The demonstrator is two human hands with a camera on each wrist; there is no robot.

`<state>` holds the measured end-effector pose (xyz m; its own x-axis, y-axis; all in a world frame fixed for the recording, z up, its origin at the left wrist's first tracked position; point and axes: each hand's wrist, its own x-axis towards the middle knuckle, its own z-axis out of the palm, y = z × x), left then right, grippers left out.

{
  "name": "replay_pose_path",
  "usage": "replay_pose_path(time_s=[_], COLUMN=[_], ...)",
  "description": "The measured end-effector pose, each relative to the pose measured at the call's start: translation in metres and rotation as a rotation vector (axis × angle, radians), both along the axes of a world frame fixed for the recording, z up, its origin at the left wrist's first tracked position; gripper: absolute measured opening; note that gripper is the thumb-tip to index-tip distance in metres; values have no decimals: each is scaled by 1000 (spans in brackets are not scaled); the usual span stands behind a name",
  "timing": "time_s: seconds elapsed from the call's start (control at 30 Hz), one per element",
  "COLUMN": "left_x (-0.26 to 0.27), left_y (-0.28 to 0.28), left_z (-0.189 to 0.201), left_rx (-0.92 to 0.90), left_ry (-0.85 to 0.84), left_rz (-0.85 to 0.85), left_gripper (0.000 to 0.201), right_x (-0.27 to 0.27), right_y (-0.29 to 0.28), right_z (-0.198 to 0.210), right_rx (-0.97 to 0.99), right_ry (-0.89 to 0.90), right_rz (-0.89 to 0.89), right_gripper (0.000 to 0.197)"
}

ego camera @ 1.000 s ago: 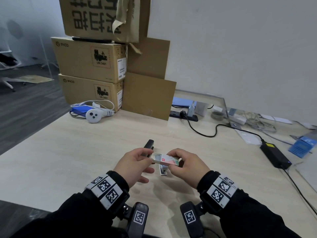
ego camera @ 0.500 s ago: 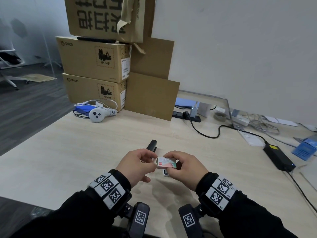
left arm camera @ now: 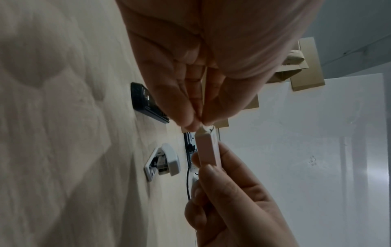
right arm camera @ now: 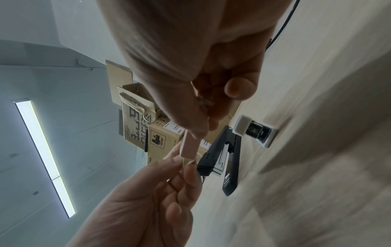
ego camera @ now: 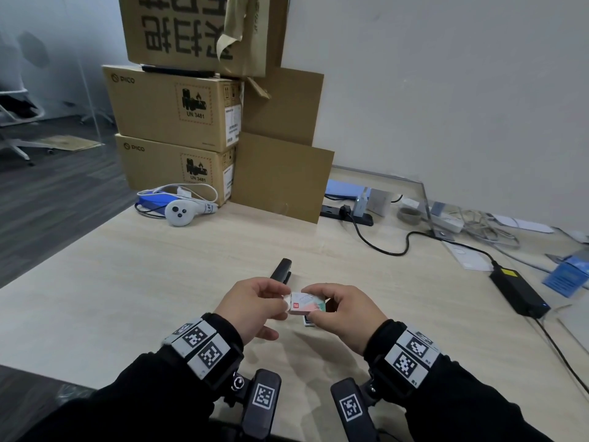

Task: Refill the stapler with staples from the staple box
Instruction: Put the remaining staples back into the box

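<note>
Steadying the staple box (ego camera: 307,307) is done by the gripping right hand (ego camera: 342,315) so its end flap is pinched by the left hand (ego camera: 251,306)

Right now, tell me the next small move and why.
Probably pull the end flap open with the left hand: its fingertips pinch the flap while the right hand grips the staple box, and the stapler lies open on the desk.

Stacked cardboard boxes (ego camera: 178,116) stand at the far left of the desk (ego camera: 127,282), with a white controller (ego camera: 183,213) lying just in front. A black power brick (ego camera: 518,291) and its cable (ego camera: 382,247) lie to the right, near a power strip (ego camera: 347,213) by the wall.
</note>
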<state>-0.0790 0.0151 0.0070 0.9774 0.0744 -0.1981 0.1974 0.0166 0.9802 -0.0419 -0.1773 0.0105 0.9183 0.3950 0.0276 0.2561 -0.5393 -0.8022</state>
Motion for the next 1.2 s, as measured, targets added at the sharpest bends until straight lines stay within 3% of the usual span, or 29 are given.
replay_pose_path(time_s=[0.33,0.47,0.63,0.8,0.9,1.2], left_x=[0,-1,-5,-5,-3,-1], left_y=[-2,-2,-4,-8,-11,-18], left_z=[2,0,0,1,2,0], left_rx=[-32,-64,-109,-167,-132,133], left_ry=[4,-1,40,36,-1,-92], left_rz=[-2,-9,-66,-33,-10,-88], left_gripper=[21,21,19,9,11,16], right_x=[1,0,-3,-2,-3,-3], right_y=[1,0,-4,-3,0,-4], right_z=[-1,0,6,7,6,4], right_rx=[-28,16,146,176,222,216], right_ry=[-1,17,52,-28,-23,125], right_rz=[1,16,28,-90,-84,-45], right_gripper=[38,35,45,23,9,17])
